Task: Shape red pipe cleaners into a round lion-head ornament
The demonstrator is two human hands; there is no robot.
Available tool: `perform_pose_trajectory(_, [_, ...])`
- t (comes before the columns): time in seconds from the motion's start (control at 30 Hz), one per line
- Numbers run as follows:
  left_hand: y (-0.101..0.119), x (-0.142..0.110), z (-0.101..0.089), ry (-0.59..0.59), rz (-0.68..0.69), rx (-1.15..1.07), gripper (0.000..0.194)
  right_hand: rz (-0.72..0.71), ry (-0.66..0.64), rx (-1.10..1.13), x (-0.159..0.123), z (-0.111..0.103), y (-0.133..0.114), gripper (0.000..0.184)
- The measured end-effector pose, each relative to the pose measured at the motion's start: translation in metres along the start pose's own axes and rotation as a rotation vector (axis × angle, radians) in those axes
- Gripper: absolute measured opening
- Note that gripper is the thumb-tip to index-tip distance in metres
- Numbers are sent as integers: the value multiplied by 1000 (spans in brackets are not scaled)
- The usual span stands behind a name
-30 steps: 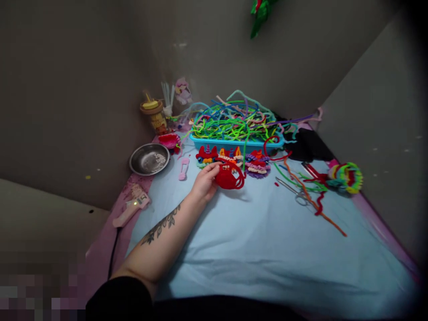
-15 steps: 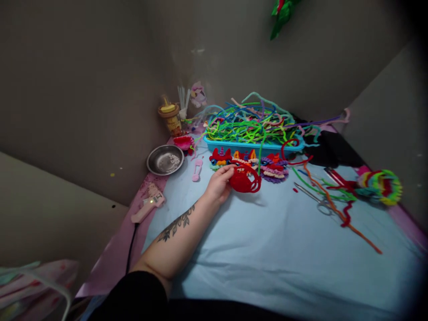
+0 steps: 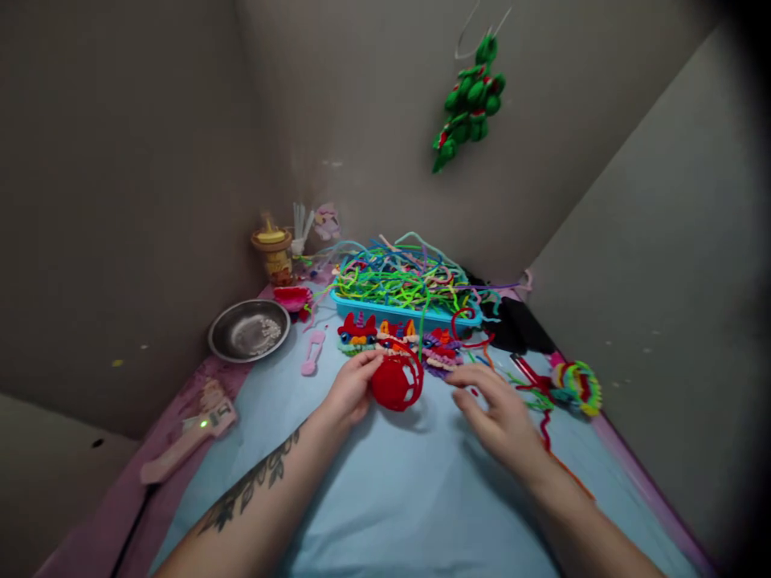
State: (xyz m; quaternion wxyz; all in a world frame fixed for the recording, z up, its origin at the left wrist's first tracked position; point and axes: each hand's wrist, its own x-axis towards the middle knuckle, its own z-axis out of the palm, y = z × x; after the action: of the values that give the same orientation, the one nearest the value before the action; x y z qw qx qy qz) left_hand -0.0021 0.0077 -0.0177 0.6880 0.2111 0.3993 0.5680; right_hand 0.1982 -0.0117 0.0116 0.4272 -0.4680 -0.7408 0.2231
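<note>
Between the thumb and fingers of my left hand [image 3: 355, 389] is a round red pipe-cleaner piece [image 3: 393, 384], with a solid body and loose loops on its right side. It is held above the blue cloth. My right hand [image 3: 497, 409] hovers just to the right of it, thumb and fingers apart, with nothing seen in it. Behind the red piece sit several colourful pipe-cleaner faces with horns [image 3: 357, 333], partly covered by it and my left hand.
Tangled pipe cleaners [image 3: 397, 277] fill a blue tray [image 3: 401, 311] at the back. On the left are a metal bowl [image 3: 232, 333] with white beads, a pink clip [image 3: 313, 353] and a glue gun [image 3: 193, 437]. A striped pipe-cleaner roll [image 3: 578, 389] lies right.
My right hand has come into view from the right, close to the red piece. My left hand still holds that piece. The view has tilted up and turned, showing more of the hanging green decoration.
</note>
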Motion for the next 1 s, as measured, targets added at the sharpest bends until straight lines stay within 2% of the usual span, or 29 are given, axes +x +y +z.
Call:
perform_pose_trajectory(0.13, [0, -1, 3, 20, 5, -31, 29, 88, -42, 149, -1, 16, 10, 17])
perform_pose_trajectory(0.3, [-4, -2, 9, 93, 8, -27, 28, 141, -55, 328, -14, 33, 10, 29])
perform_pose_trajectory(0.5, [-8, -4, 15, 116, -10, -2, 32, 183, -97, 357, -12, 34, 4, 9])
perform_pose_trajectory(0.6, [-8, -5, 16, 99, -12, 24, 32, 176, -71, 410, -8, 32, 6, 6])
perform_pose_trajectory(0.77, [-9, -5, 13, 6, -77, 126, 28, 223, -14, 484, -7, 32, 13, 7])
perform_pose_trajectory(0.93, [-8, -6, 13, -5, -87, 137, 31, 375, -57, 583, -10, 35, 15, 13])
perform_pose_trajectory(1.0, [-6, -6, 13, -25, -84, 133, 35, 432, -34, 667, -9, 36, 15, 16])
